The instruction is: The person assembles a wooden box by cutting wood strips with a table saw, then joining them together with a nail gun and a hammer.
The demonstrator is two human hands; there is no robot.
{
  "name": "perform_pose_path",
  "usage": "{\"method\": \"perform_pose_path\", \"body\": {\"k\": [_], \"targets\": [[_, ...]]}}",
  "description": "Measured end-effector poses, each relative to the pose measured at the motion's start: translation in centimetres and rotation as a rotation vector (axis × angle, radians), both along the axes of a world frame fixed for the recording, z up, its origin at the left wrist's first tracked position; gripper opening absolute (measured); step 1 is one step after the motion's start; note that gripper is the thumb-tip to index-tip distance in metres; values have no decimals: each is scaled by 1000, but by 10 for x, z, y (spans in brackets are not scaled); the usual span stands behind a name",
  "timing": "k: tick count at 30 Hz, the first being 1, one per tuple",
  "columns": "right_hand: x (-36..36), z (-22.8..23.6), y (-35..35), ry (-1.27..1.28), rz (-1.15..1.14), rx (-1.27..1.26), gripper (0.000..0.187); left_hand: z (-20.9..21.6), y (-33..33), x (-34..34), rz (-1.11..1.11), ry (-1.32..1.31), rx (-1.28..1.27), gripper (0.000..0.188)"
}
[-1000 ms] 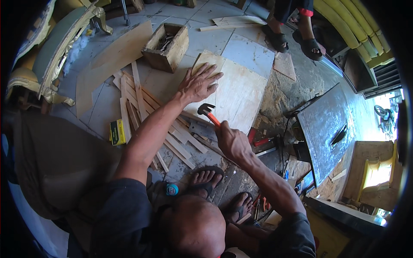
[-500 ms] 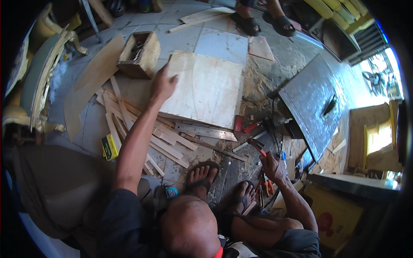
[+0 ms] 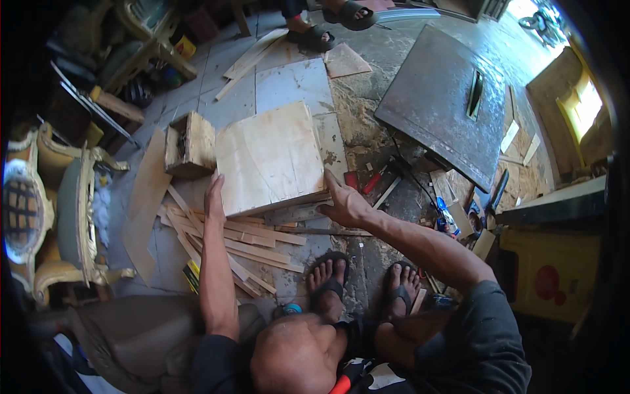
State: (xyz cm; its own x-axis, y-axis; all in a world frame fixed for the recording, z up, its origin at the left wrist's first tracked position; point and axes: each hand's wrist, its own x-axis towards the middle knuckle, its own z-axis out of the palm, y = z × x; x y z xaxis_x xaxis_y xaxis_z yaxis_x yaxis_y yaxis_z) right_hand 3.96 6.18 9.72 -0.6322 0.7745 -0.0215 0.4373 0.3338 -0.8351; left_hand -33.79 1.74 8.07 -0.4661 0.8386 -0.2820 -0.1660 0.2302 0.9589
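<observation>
A pale plywood box (image 3: 272, 157) with a flat, square top lies in front of me, and I hold it between both hands. My left hand (image 3: 214, 197) presses along its left side at the near corner, with the fingers pointing away from me. At the near right corner, my right hand (image 3: 348, 202) grips the edge with thumb and fingers apart. Just beyond the right hand, a red-handled tool (image 3: 374, 182) lies on the floor. Under the box's near edge, a steel ruler (image 3: 298, 214) is partly hidden.
Thin wood strips (image 3: 252, 246) lie in a pile near my left forearm. An open wooden box (image 3: 190, 144) stands at the far left. To the right is a dark metal-topped panel (image 3: 446, 98) with a slot. Another person's sandalled foot (image 3: 312, 38) is at the far side.
My right hand has let go of the red-handled tool and moved to the plywood box's right corner. The left hand has slid nearer along the left side. The view has shifted.
</observation>
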Motion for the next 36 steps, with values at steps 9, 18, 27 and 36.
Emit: {"method": "perform_pose_path", "body": {"k": [9, 18, 27, 36], "targets": [[-6, 2, -12, 18, -64, -9, 75, 11, 2, -13, -216, -121, 65, 67], [-4, -10, -11, 52, -106, 66, 71, -12, -2, -14, -183, -121, 159, 71], [-12, -9, -3, 52, -189, 28, 67, -10, -1, -8, -153, -6, 140, 72], [-8, -21, 8, 0, -246, -33, 67, -7, -1, 5, -129, -58, 140, 72]]}}
